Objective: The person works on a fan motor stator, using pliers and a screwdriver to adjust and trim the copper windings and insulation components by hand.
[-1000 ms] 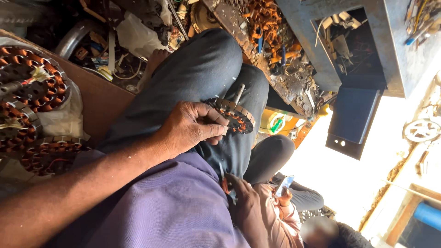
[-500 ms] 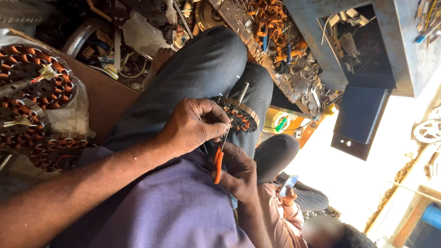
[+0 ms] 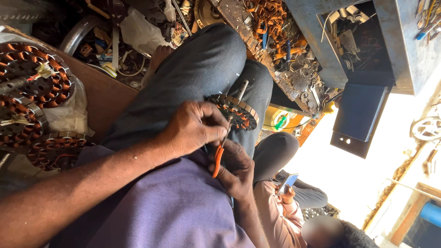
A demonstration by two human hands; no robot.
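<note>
Landmark: the stator [image 3: 235,111] on the person's jeans-clad knee [image 3: 202,78]. It is a round disc with copper coils inside a grey laminated rim and a metal shaft sticking up; its near half is hidden behind the hands. Left hand [image 3: 195,128] lies just beside it, fingers pressed together, pinching at its edge (what they pinch is too small to tell). Right hand [image 3: 236,170] below the stator has fingers wrapped around orange-handled pliers [image 3: 217,158], whose tip is hidden. Far left of the stator, more wound stators [image 3: 32,87], cut off by the frame. Below it, another person holds a phone [image 3: 288,183].
</note>
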